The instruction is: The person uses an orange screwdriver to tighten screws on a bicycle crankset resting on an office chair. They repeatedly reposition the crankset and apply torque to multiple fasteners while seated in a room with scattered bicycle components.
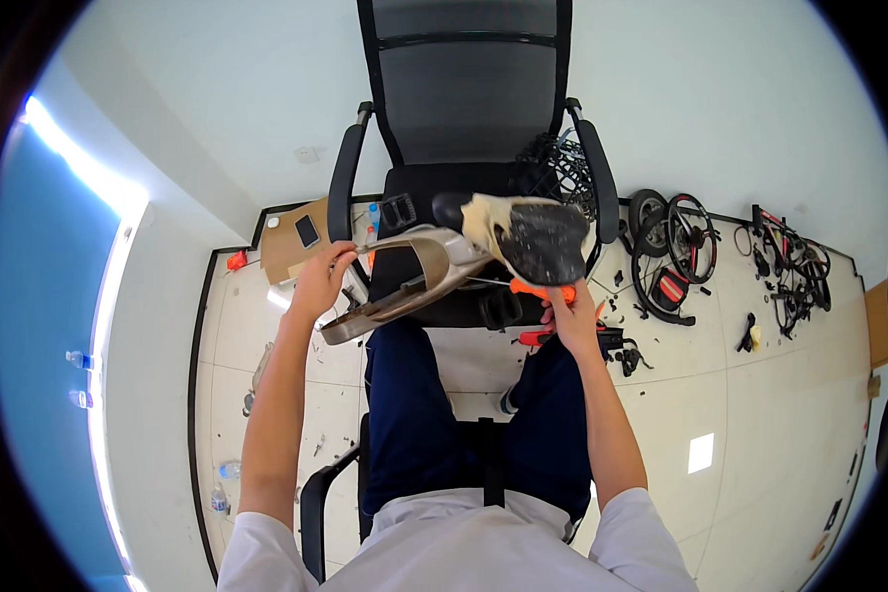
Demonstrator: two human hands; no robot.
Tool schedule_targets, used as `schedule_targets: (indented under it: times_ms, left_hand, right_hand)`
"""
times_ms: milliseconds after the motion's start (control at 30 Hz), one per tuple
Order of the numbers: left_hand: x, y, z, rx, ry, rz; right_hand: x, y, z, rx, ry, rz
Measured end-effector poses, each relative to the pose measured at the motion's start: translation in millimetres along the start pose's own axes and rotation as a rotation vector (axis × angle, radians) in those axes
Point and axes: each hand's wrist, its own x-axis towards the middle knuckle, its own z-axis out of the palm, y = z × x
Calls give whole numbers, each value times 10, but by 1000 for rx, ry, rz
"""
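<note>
My left hand (320, 284) grips the far-left end of a long bronze-grey frame piece (452, 253), which has a wide slot through it. A worn saddle (541, 242) with torn black cover and bare yellowish foam sits at the piece's right end. Below the saddle, my right hand (574, 324) is closed around the orange handle of a screwdriver (539, 289). Its thin shaft points left toward the frame piece; the tip's contact is unclear. All this is above the seat of a black office chair (469, 109). Two black pedal-like parts, one farther back (398, 211) and one nearer (500, 309), are by the frame piece.
A black wire basket-like tangle (562, 168) lies on the chair seat. Wheels (651, 222) and a dismantled bicycle frame (794, 261) are on the floor at right. A phone (307, 231) rests on cardboard (284, 255) at left. Bottles (219, 496) and small loose parts are scattered about.
</note>
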Motion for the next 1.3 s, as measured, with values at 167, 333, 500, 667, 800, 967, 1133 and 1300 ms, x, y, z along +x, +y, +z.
schedule_targets:
  times_ms: [167,333,500,667,800,967,1133,1300]
  left_hand:
    - [136,-175,58,28,37,-44]
    - [194,-346,93,72,58,-73]
    - [210,-371,137,95,63,-65]
    - [132,-387,147,68,126,-3]
    - [67,-405,153,60,128,-3]
    - [40,-380,138,56,136,21]
    - [44,-320,131,73,143,-3]
    - [65,-320,161,110,156,34]
  right_hand:
    - [-32,-32,-8,102,-100,21]
    - [72,-268,62,-95,-150,108]
    - [327,-464,114,-52,-143,-79]
    - [496,-720,155,-120,-218,3]
    - [605,-629,151,-96,-256,4]
    - [667,-565,246,-44,-179,-70]
    - [637,-530,371,18,-23,-52]
    - [682,-479,399,-143,-3,-65]
